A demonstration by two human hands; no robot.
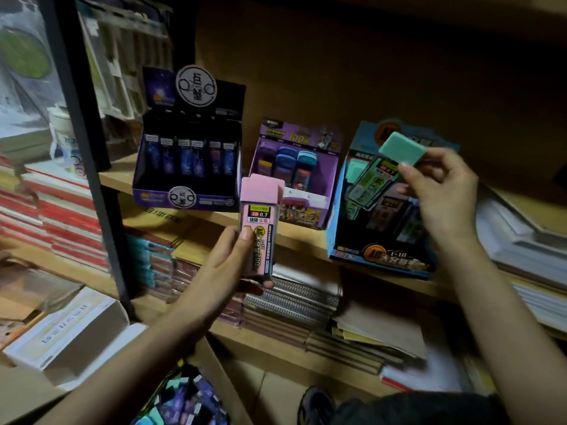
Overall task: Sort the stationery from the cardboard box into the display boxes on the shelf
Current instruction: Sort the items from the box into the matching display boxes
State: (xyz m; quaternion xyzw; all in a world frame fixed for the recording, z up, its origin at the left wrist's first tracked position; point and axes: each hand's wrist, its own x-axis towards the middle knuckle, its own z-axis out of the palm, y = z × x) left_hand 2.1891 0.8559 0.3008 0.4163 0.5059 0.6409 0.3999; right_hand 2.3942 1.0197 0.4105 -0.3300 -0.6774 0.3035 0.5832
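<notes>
Likely light, stiff and smooth-sided, the green lead case [380, 173] is pinched near its cap by the right hand [441, 191] over the blue display box [380, 256] at right, while the left hand [233, 262] grips the pink lead case [259, 222] low down.

Cardboard box [184, 400] cut off below

Three display boxes [187, 167], two held lead cases [257, 231], two hands [228, 265].
</notes>
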